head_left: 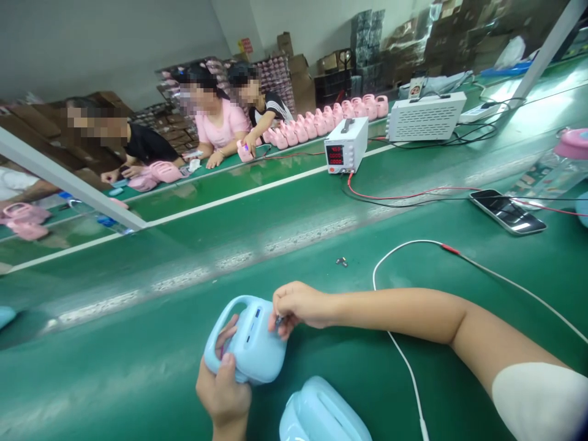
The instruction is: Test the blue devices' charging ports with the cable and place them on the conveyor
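Note:
My left hand [225, 389] is closed round the handle side of a light blue plastic housing [264, 352], which is tilted above the green bench. A carry handle loops over its upper left, and small dark slots show on the face turned up. My right hand [291, 309] is at the housing's right edge, fingers pinched on a small dark piece too small to make out. A second light blue housing [324, 413] lies just below, cut off by the bottom of the view.
A white cable [399, 245] loops under my right forearm. Small dark parts [341, 261] lie ahead. Further back stand a power supply [346, 147], a white box [427, 116], a phone [508, 211] and a bottle [551, 165]. Several people sit across the line beside pink housings [321, 122].

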A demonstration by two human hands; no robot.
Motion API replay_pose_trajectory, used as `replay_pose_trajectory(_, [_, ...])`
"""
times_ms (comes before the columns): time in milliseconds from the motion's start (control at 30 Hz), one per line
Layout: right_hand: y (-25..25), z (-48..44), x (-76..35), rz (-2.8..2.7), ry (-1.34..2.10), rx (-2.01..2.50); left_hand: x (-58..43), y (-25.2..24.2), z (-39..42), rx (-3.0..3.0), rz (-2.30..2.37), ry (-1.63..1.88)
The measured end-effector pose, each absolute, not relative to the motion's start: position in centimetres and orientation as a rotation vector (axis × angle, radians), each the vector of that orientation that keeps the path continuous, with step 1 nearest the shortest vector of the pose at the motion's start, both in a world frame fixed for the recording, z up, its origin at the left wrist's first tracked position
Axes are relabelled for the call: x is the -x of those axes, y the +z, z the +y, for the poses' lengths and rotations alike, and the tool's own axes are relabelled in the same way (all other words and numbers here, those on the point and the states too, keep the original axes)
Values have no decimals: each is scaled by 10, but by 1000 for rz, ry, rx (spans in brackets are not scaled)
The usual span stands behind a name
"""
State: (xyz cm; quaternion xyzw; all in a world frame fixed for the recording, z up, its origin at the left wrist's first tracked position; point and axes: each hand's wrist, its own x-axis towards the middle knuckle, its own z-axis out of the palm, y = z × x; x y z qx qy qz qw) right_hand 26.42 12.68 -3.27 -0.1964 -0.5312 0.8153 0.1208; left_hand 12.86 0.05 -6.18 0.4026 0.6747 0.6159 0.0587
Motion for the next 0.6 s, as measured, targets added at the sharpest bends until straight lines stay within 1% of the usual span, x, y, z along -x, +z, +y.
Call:
replay_pose_trajectory(67, [-39, 131, -260, -1371, 2705, 667, -122, -64, 0, -1160, 2055, 1899])
replay_pose_trajectory(133, [-46, 133, -257, -1242, 2866, 726, -117, -65, 0, -1118, 2084, 1926])
replay_pose_trajectory(267, [-56, 129, -255, -1248, 2957, 680, -105, -57, 9, -1140, 2229, 1899])
replay_pose_trajectory(367, [-62, 122, -253, -1314, 3036, 589, -92, -45, 33, -1239, 2315, 1845])
replay_pose_trajectory(500, [-69, 119, -248, -1406, 3086, 480, -69, -31, 96, -1414, 2385, 1762])
replay_pose_trajectory(600, [-71, 121, -245, -1472, 3117, 416, -55, -31, 153, -1490, 2526, 1590])
